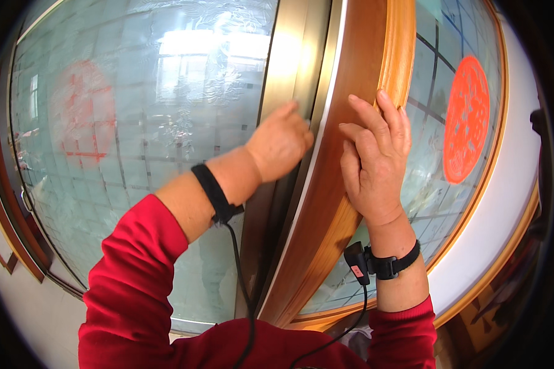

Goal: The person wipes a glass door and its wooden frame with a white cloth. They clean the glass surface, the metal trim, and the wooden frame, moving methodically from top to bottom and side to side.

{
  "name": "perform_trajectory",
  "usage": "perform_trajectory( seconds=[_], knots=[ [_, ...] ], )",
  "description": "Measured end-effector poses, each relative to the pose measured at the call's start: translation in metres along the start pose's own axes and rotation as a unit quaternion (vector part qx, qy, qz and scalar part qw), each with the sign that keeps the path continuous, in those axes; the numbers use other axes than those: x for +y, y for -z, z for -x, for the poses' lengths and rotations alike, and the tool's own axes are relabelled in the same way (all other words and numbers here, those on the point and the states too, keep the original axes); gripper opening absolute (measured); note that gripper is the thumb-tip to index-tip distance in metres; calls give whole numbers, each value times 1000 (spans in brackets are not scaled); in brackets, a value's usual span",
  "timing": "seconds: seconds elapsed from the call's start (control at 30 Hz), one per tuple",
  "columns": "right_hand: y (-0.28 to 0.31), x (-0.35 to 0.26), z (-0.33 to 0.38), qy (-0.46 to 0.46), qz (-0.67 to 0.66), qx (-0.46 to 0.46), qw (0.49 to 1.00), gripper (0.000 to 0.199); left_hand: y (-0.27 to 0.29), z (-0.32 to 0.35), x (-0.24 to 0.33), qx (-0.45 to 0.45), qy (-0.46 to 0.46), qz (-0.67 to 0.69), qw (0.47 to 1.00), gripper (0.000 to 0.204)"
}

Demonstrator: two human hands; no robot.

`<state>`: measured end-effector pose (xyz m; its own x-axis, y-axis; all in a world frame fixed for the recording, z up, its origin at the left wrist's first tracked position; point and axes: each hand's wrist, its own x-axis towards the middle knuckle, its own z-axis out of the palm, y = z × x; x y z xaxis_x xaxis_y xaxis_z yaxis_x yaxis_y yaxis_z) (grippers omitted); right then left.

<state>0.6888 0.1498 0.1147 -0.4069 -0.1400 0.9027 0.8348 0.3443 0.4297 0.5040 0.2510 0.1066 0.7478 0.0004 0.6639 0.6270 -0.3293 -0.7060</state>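
where the red sleeves [135,289] rise from the lower edge, each wrist carries a black strap with a cable [240,270] trailing down from it. just beyond them stands the wooden door frame [326,203], its curved orange-brown edge running up the middle. the right hand [375,163] lies flat on that frame's outer face, fingers [391,120] spread and straight, clamped on nothing, the tips reaching the moulded ridge next to the glass. to the left of the frame, the left hand [280,144] is loosely curled with its fingertips tucked at the narrow gap between the wood and the brass-coloured metal strip [292,67]; whether it pinches anything there is hidden, perhaps only pressing. little room shows in that gap. left of the frame, farther off, a frosted glass pane [135,123] with a grid pattern bears a faint red shape. right of the frame, another pane [437,154] holds a round red paper cutout [466,120], with a pale wall edge beyond.
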Motion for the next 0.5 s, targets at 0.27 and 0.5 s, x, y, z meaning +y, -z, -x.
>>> perform_trajectory(
  seconds=[0.27, 0.5],
  knots=[
    [1, -3, -4, 6, 16, -8, 1000, 21, 3, 21, 12, 111, -3, 85, 990, 5],
    [1, 0, -1, 0, 16, -7, 1000, 22, 23, -35, -37, 337, 171, 58, 924, 14]
  ],
)
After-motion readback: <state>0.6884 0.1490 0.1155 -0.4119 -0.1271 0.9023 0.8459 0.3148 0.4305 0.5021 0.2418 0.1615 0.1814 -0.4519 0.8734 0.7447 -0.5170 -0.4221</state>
